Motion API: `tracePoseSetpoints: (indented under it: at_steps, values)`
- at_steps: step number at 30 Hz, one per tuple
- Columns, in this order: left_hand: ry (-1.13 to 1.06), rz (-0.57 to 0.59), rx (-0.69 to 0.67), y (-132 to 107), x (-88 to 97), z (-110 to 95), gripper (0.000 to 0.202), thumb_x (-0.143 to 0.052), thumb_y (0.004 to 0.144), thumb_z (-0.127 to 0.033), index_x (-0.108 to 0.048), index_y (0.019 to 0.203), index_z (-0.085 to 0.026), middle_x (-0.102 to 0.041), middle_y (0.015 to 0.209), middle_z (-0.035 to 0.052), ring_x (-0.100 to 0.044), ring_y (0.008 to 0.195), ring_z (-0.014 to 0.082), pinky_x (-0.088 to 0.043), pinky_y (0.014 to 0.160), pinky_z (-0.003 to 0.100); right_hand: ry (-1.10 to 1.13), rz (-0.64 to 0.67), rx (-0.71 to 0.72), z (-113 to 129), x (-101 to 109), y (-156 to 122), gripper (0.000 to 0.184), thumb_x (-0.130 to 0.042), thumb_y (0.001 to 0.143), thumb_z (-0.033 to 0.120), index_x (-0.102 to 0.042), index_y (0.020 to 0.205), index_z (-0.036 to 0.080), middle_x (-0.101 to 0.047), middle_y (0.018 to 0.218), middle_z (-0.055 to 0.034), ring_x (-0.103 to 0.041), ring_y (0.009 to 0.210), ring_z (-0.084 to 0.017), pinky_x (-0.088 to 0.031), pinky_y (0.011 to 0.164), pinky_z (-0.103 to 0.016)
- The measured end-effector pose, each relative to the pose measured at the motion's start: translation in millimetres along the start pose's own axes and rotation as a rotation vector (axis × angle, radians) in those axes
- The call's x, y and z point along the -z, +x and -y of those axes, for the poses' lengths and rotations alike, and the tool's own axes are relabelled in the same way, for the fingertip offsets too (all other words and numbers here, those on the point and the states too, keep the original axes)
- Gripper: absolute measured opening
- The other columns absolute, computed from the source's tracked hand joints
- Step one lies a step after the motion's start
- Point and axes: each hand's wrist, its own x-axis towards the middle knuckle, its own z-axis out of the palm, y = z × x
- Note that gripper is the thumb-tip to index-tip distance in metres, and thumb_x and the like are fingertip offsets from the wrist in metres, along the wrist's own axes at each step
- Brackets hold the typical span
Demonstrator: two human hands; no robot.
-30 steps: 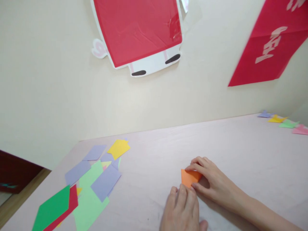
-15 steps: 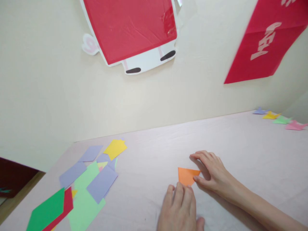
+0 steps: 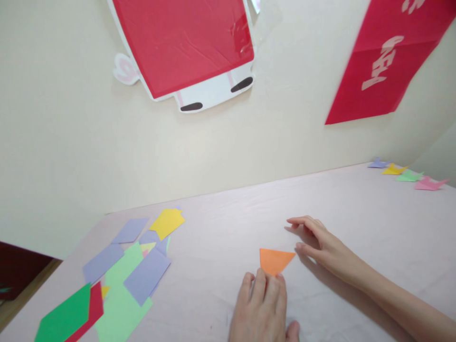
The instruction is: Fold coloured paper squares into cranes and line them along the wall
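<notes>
An orange paper folded into a triangle [image 3: 274,260] lies flat on the pale pink table [image 3: 356,223]. My left hand [image 3: 262,308] lies flat just below it, fingers stretched out, and its fingertips press the triangle's near corner. My right hand [image 3: 322,244] rests on the table just right of the triangle, fingers loosely spread and holding nothing, a small gap away from the paper's right tip.
Several loose paper sheets lie at the left: purple [image 3: 147,275], light green [image 3: 123,304], yellow [image 3: 166,222], dark green [image 3: 64,319], red [image 3: 93,306]. Several small folded paper pieces [image 3: 409,175] sit at the far right by the wall. Red posters [image 3: 185,42] hang above.
My right hand has lifted off the orange paper and slid right, leaving the folded triangle uncovered. My left hand stays at its near corner.
</notes>
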Motion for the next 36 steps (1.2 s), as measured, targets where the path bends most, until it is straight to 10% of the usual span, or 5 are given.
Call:
tracePoseSetpoints:
  at_steps: [12, 30, 36]
  values:
    - [0.003, 0.017, 0.01, 16, 16.6, 7, 0.048, -0.062, 0.077, -0.06, -0.072, 0.096, -0.017, -0.074, 0.098, 0.0084, -0.063, 0.095, 0.0275, -0.046, 0.086, 0.041, -0.049, 0.113, 0.098, 25, -20, -9, 0.039, -0.053, 0.076, 0.012, -0.053, 0.114, 0.022, -0.058, 0.114, -0.0097, -0.05, 0.107, -0.028, -0.04, 0.093, -0.046]
    - [0.02, 0.025, -0.048, -66, 13.1, 41, 0.05, -0.045, 0.09, -0.065, -0.064, 0.103, -0.021, -0.068, 0.113, 0.0093, -0.062, 0.104, 0.0247, -0.047, 0.085, 0.033, -0.044, 0.239, 0.169, 23, -13, -9, 0.03, -0.059, 0.086, 0.023, -0.06, 0.116, 0.024, -0.055, 0.123, -0.0094, -0.046, 0.115, -0.028, -0.036, 0.1, -0.049]
    - [-0.285, 0.154, 0.201, -39, 16.5, 28, 0.082, -0.061, 0.078, -0.027, -0.023, 0.148, -0.008, -0.048, 0.143, 0.0202, -0.045, 0.132, 0.03, -0.044, 0.103, 0.044, -0.03, 0.252, 0.281, 29, -12, -8, 0.025, -0.059, 0.084, 0.013, -0.062, 0.105, 0.025, -0.057, 0.117, -0.0073, -0.047, 0.113, -0.026, -0.04, 0.099, -0.048]
